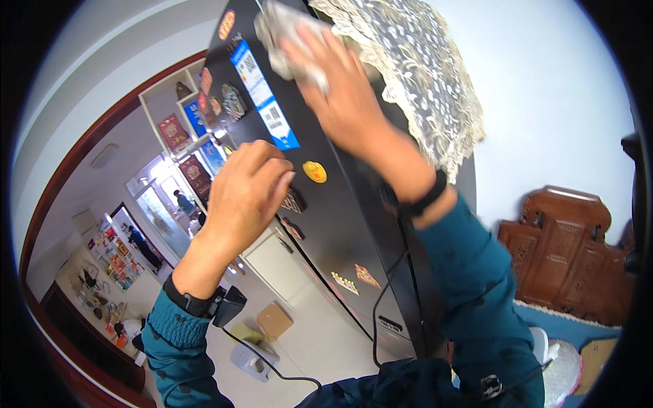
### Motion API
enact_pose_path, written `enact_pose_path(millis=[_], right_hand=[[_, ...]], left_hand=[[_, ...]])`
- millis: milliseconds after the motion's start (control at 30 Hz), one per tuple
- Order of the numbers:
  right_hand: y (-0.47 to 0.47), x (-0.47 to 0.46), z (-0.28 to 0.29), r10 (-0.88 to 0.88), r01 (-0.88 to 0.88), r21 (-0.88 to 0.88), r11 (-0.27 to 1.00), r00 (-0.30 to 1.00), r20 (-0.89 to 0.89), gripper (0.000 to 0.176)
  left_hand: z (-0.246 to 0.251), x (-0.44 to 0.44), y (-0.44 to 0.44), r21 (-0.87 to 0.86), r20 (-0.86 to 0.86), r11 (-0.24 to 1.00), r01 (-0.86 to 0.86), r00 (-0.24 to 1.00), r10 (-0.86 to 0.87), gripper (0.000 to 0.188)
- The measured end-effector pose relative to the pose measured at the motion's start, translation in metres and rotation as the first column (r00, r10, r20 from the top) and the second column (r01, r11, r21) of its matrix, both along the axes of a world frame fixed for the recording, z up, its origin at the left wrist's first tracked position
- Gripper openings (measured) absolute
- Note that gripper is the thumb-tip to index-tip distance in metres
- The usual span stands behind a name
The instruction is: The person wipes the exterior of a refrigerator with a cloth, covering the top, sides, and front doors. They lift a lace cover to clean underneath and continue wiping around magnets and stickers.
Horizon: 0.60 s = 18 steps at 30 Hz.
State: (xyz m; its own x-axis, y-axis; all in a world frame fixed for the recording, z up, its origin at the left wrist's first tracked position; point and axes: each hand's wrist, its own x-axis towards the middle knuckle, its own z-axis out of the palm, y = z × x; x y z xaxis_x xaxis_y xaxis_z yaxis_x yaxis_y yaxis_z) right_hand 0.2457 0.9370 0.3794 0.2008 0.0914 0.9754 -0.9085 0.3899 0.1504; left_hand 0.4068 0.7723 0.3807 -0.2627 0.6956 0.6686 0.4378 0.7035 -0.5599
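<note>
A dark refrigerator (326,204) stands before me, its door dotted with magnets and a blue-and-white label (265,97). My right hand (339,92) presses a light cloth (285,38) against the upper part of the refrigerator, near its edge; hand and cloth are slightly blurred. Beside it, a lace cover (433,76) drapes over the top. My left hand (250,188) is raised at the door with curled fingers, near a yellow hat-shaped magnet (315,172); nothing shows in it, though its palm is hidden. Both wrists wear black bands, the left with a small black device.
A carved wooden chair back (561,255) stands at the right. On the floor at lower left are a cardboard box (274,321) and a grey plastic stool (252,361). Black cables hang near both arms. Wall shelves (166,109) and a doorway frame lie at the left.
</note>
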Motion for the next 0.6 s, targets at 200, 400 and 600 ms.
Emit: enact_pose_path(millis=[200,400,600], right_hand=[[0.020,0.075,-0.307,0.117,-0.151,0.086,0.985,0.941,0.318,0.059],[0.021,0.073,-0.379,0.084,-0.137,0.048,0.989,0.809,0.582,0.071],[0.051,-0.013,-0.305,0.268,0.002,-0.445,0.896,0.796,0.543,0.023]], left_hand=[[-0.028,-0.011,0.018,-0.101,-0.016,0.983,0.156,0.987,-0.158,0.022],[-0.101,-0.051,0.070,-0.517,0.253,0.832,0.204,0.964,-0.079,0.037],[-0.126,-0.069,0.073,-0.640,0.074,0.768,-0.024,0.993,0.093,0.066]])
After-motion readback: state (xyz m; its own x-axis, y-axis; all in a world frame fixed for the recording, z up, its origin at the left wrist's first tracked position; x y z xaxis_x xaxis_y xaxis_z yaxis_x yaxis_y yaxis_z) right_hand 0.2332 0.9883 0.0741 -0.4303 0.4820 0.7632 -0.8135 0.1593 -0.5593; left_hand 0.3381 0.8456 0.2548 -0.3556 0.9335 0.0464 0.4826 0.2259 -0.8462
